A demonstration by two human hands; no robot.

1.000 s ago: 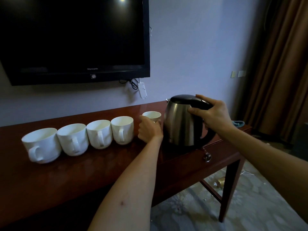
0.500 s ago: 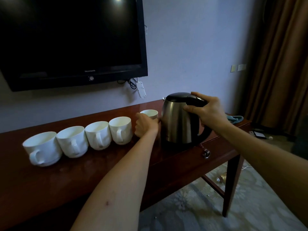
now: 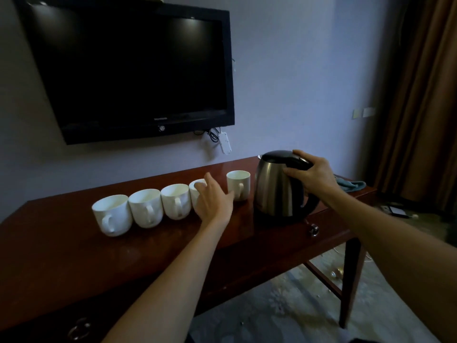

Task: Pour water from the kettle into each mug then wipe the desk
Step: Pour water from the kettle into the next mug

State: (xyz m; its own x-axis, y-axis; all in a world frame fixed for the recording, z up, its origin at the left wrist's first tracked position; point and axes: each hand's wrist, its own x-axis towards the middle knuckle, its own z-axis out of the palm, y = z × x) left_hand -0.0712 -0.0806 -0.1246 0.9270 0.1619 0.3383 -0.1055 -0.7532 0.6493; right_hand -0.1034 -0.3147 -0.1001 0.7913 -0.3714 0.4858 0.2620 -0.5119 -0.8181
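Kettle (image 3: 279,186) stood at the desk's (image 3: 61,248) right end beside the mugs (image 3: 148,209), your right hand (image 3: 314,177) clamped on its handle and your left hand (image 3: 214,201) spread and empty, so a steady lift suited the nearest mug (image 3: 238,184).

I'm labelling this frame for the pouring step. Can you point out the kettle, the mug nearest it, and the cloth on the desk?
kettle (image 3: 274,191), head view, on its steel body.
mug nearest the kettle (image 3: 238,180), head view, on its white side wall.
cloth (image 3: 352,185), head view, on its folded blue-green top.
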